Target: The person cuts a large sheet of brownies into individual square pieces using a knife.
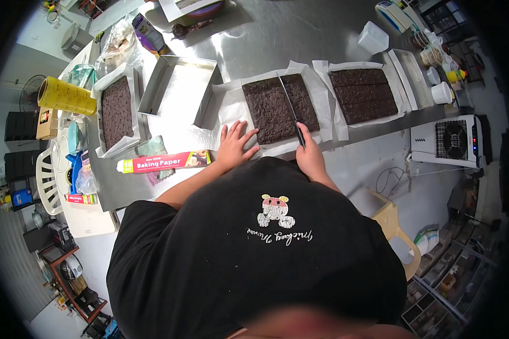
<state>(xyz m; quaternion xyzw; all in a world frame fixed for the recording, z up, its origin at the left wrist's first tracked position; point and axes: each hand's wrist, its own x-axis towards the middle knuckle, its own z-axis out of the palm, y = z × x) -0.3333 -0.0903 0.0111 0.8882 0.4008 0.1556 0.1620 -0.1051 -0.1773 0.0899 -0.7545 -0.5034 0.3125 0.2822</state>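
A dark brown slab of brownie (266,107) lies on white baking paper (227,101) in front of me. My right hand (312,158) is wrapped round the black handle of a long knife (289,99). Its blade runs lengthwise over the slab, right of the middle, pointing toward the far edge. My left hand (236,148) rests with fingers spread on the paper, fingertips right at the slab's near left corner. To the right, a second brownie slab (363,96) shows straight lines running across it, on its own paper.
An empty metal pan (206,90) stands left of the slab, and a paper-lined pan of brownie (117,113) beyond it. A baking paper box (164,162) lies near the front edge. Another pan (415,82) and a white tub (373,38) are at the right.
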